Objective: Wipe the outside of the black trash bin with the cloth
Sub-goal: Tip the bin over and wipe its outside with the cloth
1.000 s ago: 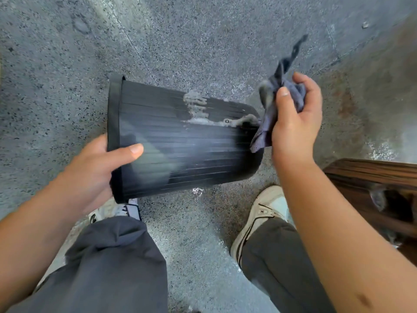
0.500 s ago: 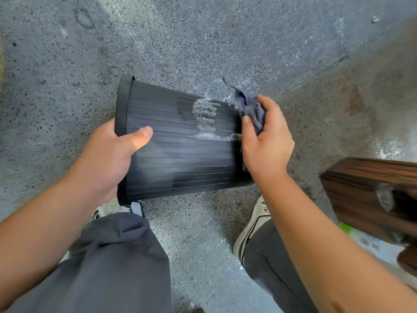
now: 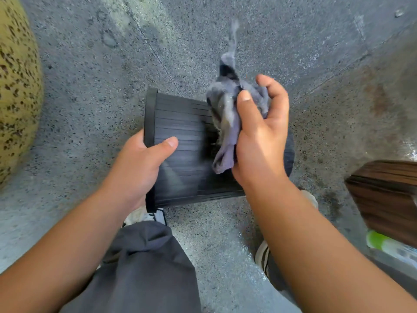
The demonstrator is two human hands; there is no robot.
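Speckled grey floor (image 3: 85,91) fills the head view, with a yellow spotted mass (image 3: 15,86) at the left edge and a dark wooden block (image 3: 383,195) at the right.

Held above that floor, between the two hands and in front of the knees, the bin (image 3: 182,141) lies on its side. Its long axis runs left to right, rim toward the left and base toward the right, mostly hidden behind the right forearm. The left hand (image 3: 140,168) clamps the rim, thumb over the ribbed wall and fingers out of sight, apparently inside the mouth. The right hand (image 3: 259,136) is closed around a bunched grey cloth (image 3: 225,114), whose loose tail flicks upward, blurred. Whether the cloth touches the wall right now I cannot tell; it appears just over the bin's right half.

So the right hand is the working one and sits nearest the base end; the next stroke likely runs along the ribs, or the left hand turns the bin to bring up another side.

The wall facing the camera is matt black, finely ribbed, with a faint pale sheen near the thumb and no obvious smear.
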